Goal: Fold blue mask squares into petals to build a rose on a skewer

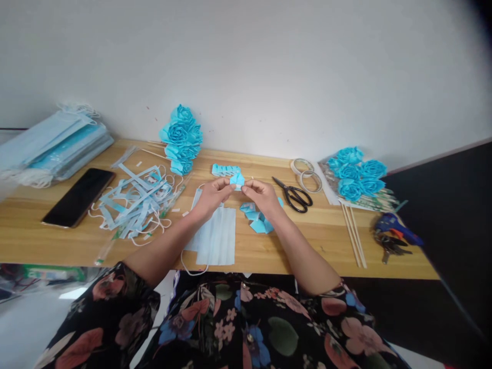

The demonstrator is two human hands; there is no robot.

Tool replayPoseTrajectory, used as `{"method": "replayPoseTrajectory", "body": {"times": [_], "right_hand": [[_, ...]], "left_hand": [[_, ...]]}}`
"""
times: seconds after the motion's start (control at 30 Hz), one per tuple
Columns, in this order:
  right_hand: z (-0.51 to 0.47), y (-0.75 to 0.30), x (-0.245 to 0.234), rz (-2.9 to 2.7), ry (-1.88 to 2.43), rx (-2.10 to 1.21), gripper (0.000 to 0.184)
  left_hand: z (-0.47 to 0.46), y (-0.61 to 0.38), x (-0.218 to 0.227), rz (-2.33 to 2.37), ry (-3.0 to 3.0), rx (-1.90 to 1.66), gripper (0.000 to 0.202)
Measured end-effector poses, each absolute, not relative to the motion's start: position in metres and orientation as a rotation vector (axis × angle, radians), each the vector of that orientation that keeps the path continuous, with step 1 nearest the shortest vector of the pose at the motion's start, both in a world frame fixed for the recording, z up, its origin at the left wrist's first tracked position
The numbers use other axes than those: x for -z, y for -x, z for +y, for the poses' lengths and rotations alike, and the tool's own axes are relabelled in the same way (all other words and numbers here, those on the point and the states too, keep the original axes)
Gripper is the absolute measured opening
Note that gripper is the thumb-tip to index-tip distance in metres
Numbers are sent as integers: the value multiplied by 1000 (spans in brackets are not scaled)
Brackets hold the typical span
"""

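Between my two hands is a small folded piece of blue mask fabric (237, 179), pinched at its lower edge. My left hand (215, 193) grips its left side with thumb and fingers. On the right side, my right hand (262, 193) pinches it the same way. Just behind lies a row of folded blue pieces (223, 169). Several cut blue pieces (258, 220) rest under my right wrist, partly covered by it. A flat light-blue face mask (217, 236) lies below my left hand, overlapping another.
Black scissors (295, 197) and two tape rolls (310, 180) lie right of my hands. Blue fabric roses (181, 136) stand left, more roses (350, 174) right, near wooden sticks (353, 236) and keys (391, 246). Leftward are mask scraps (134, 200), a phone (80, 197) and stacked masks (57, 141).
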State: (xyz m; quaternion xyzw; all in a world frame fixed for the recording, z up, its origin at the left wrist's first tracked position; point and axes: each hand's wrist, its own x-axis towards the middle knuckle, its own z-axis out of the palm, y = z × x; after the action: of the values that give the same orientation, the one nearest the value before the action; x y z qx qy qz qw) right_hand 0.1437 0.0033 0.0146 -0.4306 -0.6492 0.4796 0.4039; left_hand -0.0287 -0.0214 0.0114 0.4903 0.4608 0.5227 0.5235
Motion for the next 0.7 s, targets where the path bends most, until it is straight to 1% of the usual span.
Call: {"method": "replayPoseTrajectory", "body": {"times": [0.1,0.17,0.33,0.43,0.7], "right_hand": [[2,-142,-14,-1672,1121,-1100,22],[1,-141,-13,-1695,1134,-1022,21],[-3,-138,-14,-1751,1125,-850,17],[-5,-136,-16,-1765,1128,-799,16],[-7,-136,-15,-1855,1126,-658,13]], "left_hand": [[-22,28,-12,1207,-1227,-1393,20],[-25,27,-13,1311,-1362,-1457,16],[-32,25,-12,1468,-1724,-1287,11],[-31,25,-10,1514,-1727,-1247,10],[-30,26,-10,1529,-1683,-1215,17]]}}
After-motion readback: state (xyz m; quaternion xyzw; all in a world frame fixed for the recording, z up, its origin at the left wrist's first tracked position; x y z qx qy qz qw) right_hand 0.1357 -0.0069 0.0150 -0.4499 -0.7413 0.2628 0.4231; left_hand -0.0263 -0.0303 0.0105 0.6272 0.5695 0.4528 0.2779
